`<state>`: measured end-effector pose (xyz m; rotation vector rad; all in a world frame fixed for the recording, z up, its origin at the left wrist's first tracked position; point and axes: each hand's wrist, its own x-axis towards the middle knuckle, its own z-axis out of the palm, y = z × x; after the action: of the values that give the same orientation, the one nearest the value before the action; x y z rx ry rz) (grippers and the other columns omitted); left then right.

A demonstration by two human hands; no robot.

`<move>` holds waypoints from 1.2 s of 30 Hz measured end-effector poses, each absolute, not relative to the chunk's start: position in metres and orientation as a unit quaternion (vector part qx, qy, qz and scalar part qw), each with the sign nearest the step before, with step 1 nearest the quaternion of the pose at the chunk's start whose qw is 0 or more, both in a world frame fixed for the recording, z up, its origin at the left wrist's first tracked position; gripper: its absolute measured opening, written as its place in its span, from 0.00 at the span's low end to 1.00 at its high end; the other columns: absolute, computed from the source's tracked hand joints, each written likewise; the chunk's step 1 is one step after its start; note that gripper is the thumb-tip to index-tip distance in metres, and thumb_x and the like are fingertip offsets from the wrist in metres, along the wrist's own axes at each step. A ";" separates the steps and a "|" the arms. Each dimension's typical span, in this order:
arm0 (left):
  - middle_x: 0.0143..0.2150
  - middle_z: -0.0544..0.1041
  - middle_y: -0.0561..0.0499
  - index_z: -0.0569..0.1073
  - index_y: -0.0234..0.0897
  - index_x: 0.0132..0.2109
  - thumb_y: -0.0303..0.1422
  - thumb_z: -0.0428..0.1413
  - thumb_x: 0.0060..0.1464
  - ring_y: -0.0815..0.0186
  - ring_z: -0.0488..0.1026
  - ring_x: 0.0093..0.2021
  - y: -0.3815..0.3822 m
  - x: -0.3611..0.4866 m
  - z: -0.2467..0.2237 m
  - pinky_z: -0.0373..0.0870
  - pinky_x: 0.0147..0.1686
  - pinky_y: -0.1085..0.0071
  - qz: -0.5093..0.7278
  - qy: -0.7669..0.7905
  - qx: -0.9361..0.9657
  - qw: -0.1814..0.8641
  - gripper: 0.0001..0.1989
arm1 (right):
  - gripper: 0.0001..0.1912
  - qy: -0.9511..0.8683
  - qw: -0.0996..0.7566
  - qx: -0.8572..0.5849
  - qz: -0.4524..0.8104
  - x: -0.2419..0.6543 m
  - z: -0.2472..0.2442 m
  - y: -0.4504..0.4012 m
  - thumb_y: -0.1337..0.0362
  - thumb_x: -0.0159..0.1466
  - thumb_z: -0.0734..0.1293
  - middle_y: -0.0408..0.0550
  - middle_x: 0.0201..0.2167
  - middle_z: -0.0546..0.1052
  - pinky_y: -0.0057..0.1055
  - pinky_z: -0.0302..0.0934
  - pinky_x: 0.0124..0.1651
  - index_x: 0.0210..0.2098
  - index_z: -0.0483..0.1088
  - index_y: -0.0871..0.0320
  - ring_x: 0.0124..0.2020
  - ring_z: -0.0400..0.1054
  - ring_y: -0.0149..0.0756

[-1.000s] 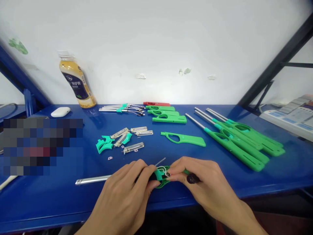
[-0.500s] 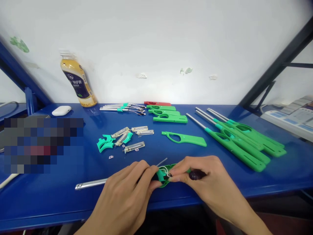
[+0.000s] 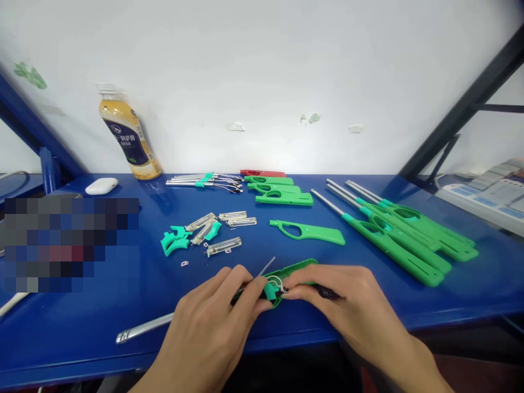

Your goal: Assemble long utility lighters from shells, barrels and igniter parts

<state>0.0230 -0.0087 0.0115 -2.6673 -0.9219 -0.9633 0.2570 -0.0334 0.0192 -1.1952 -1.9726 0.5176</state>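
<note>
My left hand [image 3: 215, 311] is closed around the front of an opened green gas lighter body [image 3: 301, 266], with its teal trigger [image 3: 271, 291] showing beside the fingertips. From that lighter a metal tube [image 3: 143, 327] sticks out to the left, and a thin clear tube [image 3: 267, 266] rises above the fingers. Thumb and forefinger of my right hand [image 3: 352, 297] pinch a small black part at the looped white wires [image 3: 277, 280], right by the trigger. A dark handle [image 3: 326, 293] lies in the right palm; its far end is hidden.
Teal triggers [image 3: 176, 243] and clear fuel tanks [image 3: 224, 246] lie beyond my hands. Behind are wired metal tubes [image 3: 200, 184], green shells [image 3: 284, 197] and a red shell [image 3: 262, 173]. Several assembled lighters [image 3: 393, 245] lie right. A bottle [image 3: 129, 136] and white case [image 3: 101, 186] stand left.
The lighter has tilted: its metal tube's end has swung down and left, and more of the green shell shows above my right fingers. Both hands keep their grip.
</note>
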 end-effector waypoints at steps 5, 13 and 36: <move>0.37 0.76 0.52 0.76 0.38 0.51 0.28 0.49 0.75 0.66 0.75 0.30 -0.008 0.021 0.012 0.69 0.26 0.70 -0.329 -0.319 -0.887 0.053 0.11 | 0.04 -0.775 0.360 -0.491 0.169 0.258 0.016 -0.031 0.63 0.73 0.70 0.33 0.47 0.84 0.21 0.67 0.54 0.42 0.77 0.46 0.49 0.80 0.29; 0.40 0.76 0.51 0.76 0.40 0.55 0.25 0.52 0.72 0.68 0.75 0.32 -0.009 0.015 0.006 0.72 0.28 0.72 -0.334 -0.316 -0.888 0.024 0.11 | 0.05 -0.778 0.342 -0.486 0.204 0.263 0.018 -0.035 0.61 0.73 0.69 0.34 0.47 0.83 0.22 0.69 0.51 0.43 0.79 0.45 0.47 0.79 0.28; 0.53 0.76 0.48 0.74 0.42 0.60 0.26 0.52 0.72 0.65 0.78 0.49 -0.012 -0.008 0.014 0.76 0.49 0.70 -0.339 -0.352 -0.872 0.027 0.15 | 0.06 -0.811 0.302 -0.484 0.130 0.264 0.011 -0.046 0.61 0.74 0.69 0.36 0.51 0.80 0.25 0.70 0.47 0.48 0.76 0.43 0.45 0.80 0.28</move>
<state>-0.0077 -0.0123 0.0139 -2.6929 -1.0878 -1.0457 0.2641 -0.0458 0.0107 -1.2844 -2.1491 0.3447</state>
